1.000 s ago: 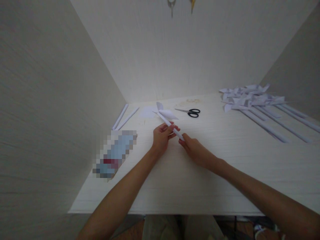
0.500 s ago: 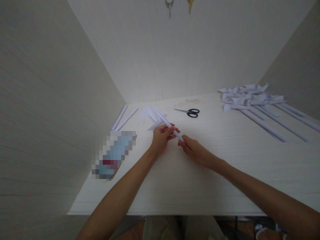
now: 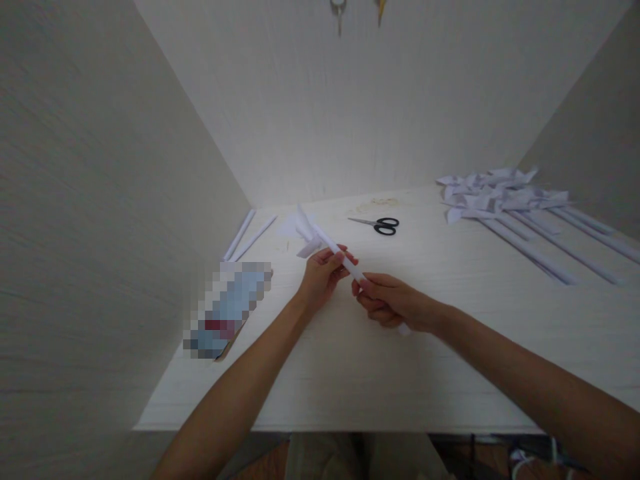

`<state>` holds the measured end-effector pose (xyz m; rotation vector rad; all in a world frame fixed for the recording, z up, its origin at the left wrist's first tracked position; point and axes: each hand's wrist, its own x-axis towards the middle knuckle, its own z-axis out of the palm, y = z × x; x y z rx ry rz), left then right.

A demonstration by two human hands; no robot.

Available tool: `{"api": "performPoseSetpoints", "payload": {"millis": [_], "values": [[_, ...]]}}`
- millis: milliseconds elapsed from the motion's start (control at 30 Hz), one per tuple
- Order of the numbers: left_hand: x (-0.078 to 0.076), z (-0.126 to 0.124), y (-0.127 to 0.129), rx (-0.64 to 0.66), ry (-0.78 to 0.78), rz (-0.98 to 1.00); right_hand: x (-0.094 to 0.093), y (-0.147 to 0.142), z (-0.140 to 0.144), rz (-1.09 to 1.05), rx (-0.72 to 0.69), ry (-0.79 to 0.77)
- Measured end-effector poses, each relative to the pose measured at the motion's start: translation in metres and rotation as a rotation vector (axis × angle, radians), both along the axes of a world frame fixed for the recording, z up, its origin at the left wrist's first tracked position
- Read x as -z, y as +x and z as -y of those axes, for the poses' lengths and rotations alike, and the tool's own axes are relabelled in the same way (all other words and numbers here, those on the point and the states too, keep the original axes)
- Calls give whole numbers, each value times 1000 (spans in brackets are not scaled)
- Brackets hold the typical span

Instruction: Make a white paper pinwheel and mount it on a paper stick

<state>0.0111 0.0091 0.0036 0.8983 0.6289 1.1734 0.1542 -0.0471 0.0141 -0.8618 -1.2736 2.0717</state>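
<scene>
Both hands grasp one paper pinwheel (image 3: pixel 320 239) above the desk (image 3: pixel 450 320): left hand (image 3: pixel 321 279) near its blades, right hand (image 3: pixel 393 303) lower. One pair of scissors (image 3: pixel 380 225) lies beyond; two paper rolls (image 3: pixel 249 235) far left.

One pair of scissors (image 3: pixel 381 225), two loose paper tubes (image 3: pixel 249 235), and one pinwheel pile (image 3: pixel 500 193) are counted.

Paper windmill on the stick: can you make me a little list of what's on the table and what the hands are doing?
held thing: paper windmill, white, on a rolled paper stick
left hand: grips the stick near the blades
right hand: closed around the stick lower down
scissors: black handles, lying behind the hands
finished windmills: piled far right
spare paper sticks: far left
table: white
</scene>
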Motion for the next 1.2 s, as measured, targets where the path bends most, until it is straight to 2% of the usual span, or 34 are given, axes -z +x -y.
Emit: {"api": "performPoseSetpoints", "payload": {"millis": [133,233,333,433,500,600,700,767,867,967,1067,1200], "values": [[-2,2,-1,33,3,43,-3,6,-3,-280,-166,-228],[-2,2,0,37,13,52,-3,7,-3,-274,-185,-235],[-1,0,0,16,23,8,-2,3,-1,-45,-48,-41],[-1,-2,1,-22,17,-45,1,-3,2,335,186,370],[-2,-2,3,-51,5,-71,5,-7,3,581,295,609],[-2,0,5,-86,-6,-109,10,-10,3,834,354,711],[-3,1,6,-111,-15,-134,12,-10,2,822,361,701],[-3,2,5,-105,-20,-124,10,-9,2,619,301,618],[-2,1,3,-66,-7,-66,7,-8,2,215,162,297],[-2,1,1,-33,-4,-3,3,-6,2,-88,42,20],[-3,3,1,10,-32,39,2,-5,2,-271,-45,-128],[-6,7,3,38,-61,100,3,-3,2,-396,-108,-307]]}}
